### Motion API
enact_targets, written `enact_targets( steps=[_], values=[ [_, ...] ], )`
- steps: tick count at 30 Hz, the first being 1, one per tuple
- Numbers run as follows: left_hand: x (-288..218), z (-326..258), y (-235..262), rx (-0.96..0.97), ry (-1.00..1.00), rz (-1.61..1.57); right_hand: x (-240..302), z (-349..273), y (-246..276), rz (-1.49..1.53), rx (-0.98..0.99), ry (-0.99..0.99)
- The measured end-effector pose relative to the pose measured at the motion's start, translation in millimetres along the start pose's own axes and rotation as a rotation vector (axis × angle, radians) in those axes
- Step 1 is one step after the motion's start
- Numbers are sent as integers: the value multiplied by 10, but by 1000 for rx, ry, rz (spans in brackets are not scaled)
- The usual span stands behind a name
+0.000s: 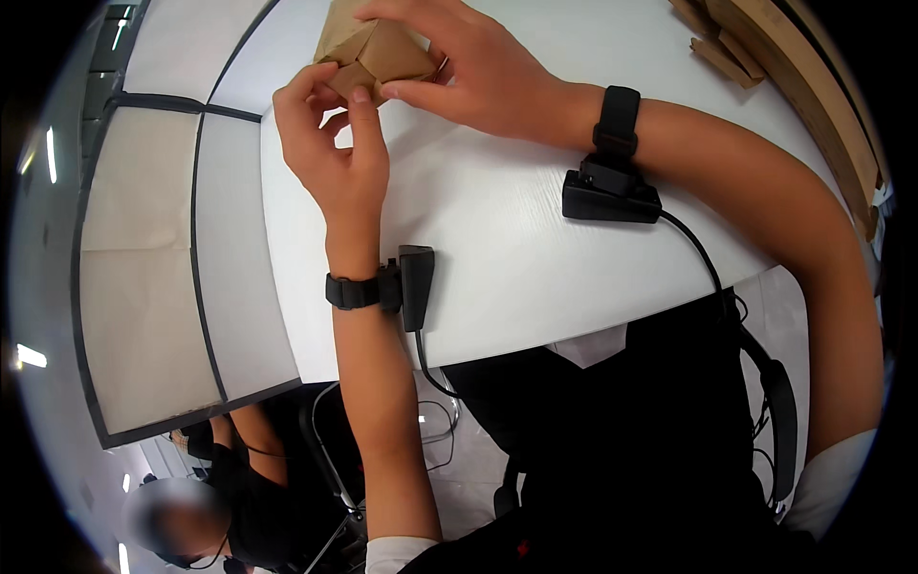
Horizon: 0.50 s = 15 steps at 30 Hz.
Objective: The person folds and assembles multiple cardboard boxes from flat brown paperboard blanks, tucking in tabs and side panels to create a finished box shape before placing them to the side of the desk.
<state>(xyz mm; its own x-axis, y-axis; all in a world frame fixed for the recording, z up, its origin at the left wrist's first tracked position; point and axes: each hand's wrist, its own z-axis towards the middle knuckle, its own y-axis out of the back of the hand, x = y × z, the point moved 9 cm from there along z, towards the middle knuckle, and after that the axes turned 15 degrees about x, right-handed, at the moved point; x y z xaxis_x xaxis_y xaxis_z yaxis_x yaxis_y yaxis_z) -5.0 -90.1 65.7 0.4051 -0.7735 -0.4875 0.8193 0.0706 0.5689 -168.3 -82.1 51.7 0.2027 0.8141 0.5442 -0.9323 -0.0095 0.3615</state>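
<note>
A brown folded paper piece (387, 50), like a small kraft-paper packet with creased flaps, is held between both hands above the far part of the white table. My left hand (335, 134) pinches its near left corner between thumb and fingers. From the right, my right hand (488, 72) grips its right side, thumb below and fingers over the top. The packet's upper end runs toward the picture's top edge. Each wrist wears a black strap with a small black cabled box.
The white table (516, 258) lies beneath my hands. Brown cardboard pieces (732, 53) lie at the far right. A pale divider panel with black frame (143, 201) stands along the left. Another person (239, 497) sits beyond it at lower left. Black cables (703, 251) hang from the wrist boxes.
</note>
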Motion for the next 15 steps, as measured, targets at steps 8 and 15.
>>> enact_targets(
  steps=[8,15],
  values=[
    [-26,-7,-16,25,11,20,-50,17,-7,40,33,-20],
    [-100,-17,-9,-20,-55,-25,6,31,38,141,29,-45]
  ],
)
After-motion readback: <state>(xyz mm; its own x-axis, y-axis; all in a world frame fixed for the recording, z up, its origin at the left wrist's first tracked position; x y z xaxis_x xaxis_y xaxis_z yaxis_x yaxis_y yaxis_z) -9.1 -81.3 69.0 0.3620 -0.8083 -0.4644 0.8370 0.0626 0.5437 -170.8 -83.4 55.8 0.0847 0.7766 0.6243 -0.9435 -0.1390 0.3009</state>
